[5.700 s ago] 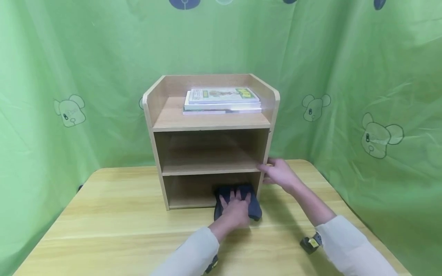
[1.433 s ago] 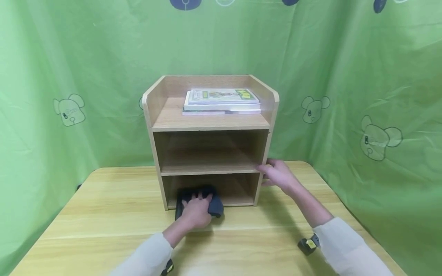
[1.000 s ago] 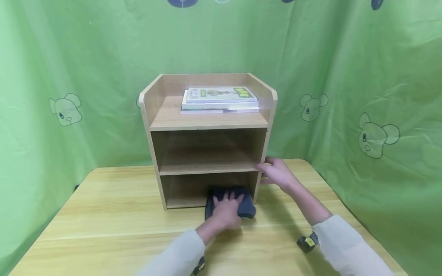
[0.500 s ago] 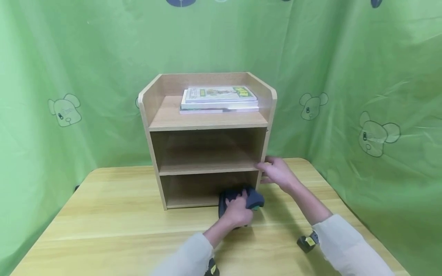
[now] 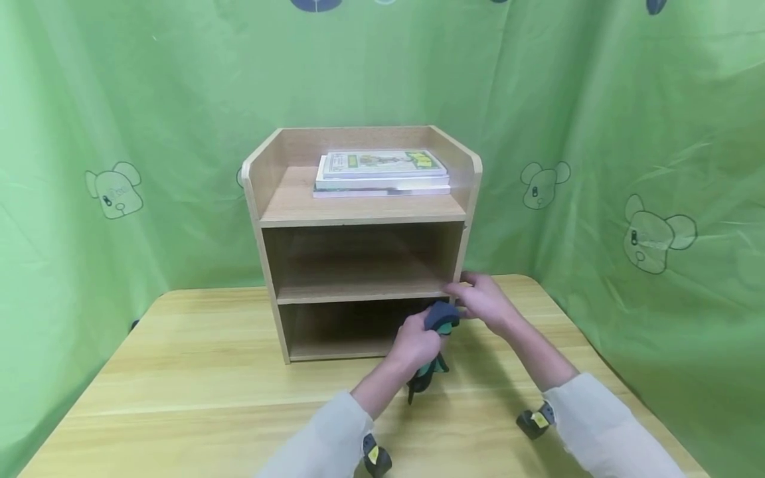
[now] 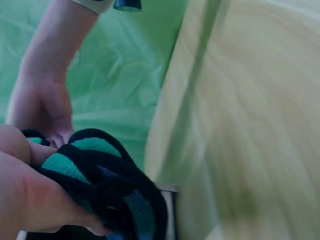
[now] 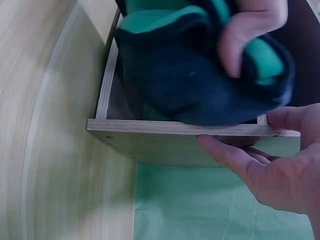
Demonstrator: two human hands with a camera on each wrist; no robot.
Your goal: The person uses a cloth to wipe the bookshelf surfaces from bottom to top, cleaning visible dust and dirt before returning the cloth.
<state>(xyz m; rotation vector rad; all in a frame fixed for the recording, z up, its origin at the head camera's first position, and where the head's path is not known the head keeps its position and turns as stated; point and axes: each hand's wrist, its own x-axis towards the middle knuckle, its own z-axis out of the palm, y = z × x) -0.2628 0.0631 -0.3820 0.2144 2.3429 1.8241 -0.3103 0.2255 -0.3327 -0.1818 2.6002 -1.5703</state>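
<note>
A dark blue cloth (image 5: 443, 315) with green on its other face and black edging hangs bunched in my left hand (image 5: 415, 342). It is lifted off the bottom shelf, by the right front edge of the wooden shelf unit (image 5: 363, 219). In the left wrist view the cloth (image 6: 135, 200) shows its folds, and my fingers curl into it. My right hand (image 5: 485, 303) holds the unit's right side panel near the middle shelf. The right wrist view has the thumb and fingers on either side of that panel (image 7: 175, 129), just below the cloth (image 7: 175, 75).
Several books (image 5: 382, 166) lie stacked on the unit's top shelf. The unit stands on a light wooden table (image 5: 197, 385). A green curtain (image 5: 179, 99) with cartoon prints surrounds the table at the back and sides.
The cloth was flat under my spread left hand, sweeping left and then right along the bottom shelf. Now the left hand has gathered and raised it. The right hand has stayed put.
</note>
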